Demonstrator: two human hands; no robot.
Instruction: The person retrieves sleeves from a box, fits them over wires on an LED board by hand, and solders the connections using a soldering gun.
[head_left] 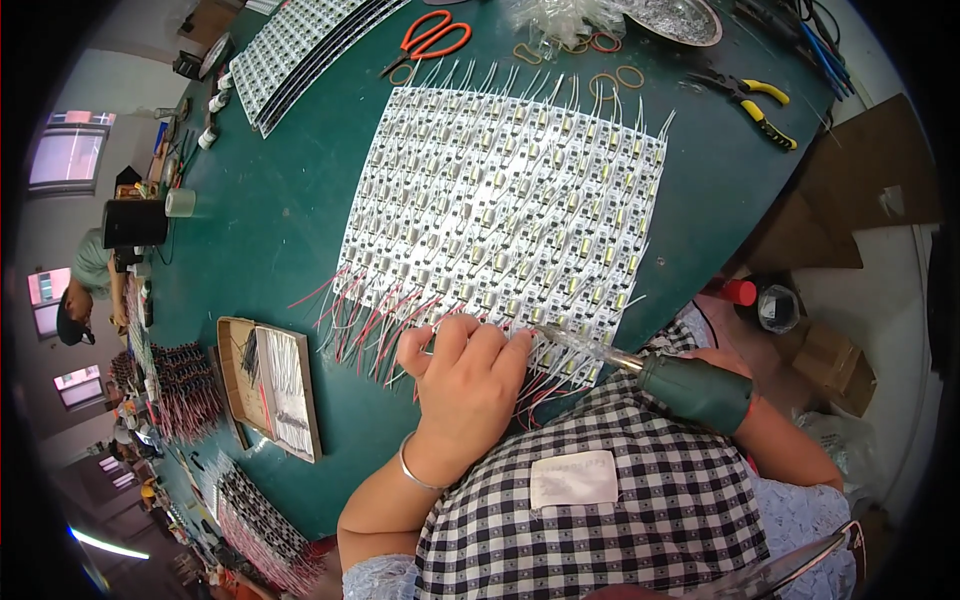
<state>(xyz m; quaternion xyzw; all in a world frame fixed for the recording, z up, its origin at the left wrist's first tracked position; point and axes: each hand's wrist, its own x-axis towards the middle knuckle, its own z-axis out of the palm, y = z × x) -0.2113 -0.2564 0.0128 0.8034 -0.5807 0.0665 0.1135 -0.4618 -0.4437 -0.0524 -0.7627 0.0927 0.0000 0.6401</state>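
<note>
A white panel of circuit boards [480, 200] lies in front of me, rows of small components across it. Thin white wires stick out along its far edge, and red and white wires [375, 325] fan out from its near edge. My left hand [462, 370] rests on that near edge with its fingers curled and pressed together; what they pinch is hidden. In my right hand [722, 362], partly hidden behind the handle, is a soldering iron [690, 388] with a green grip. Its metal tip points left onto the near rows, close to my left fingertips.
Orange-handled scissors [432, 38], rubber bands [603, 85] and yellow-black pliers [757, 105] lie beyond the panel. A metal dish [680, 18] stands at the far right. Leftward are a cardboard tray of wires [308, 400] and more panels [290, 50]. Another person [88, 270] works at far left.
</note>
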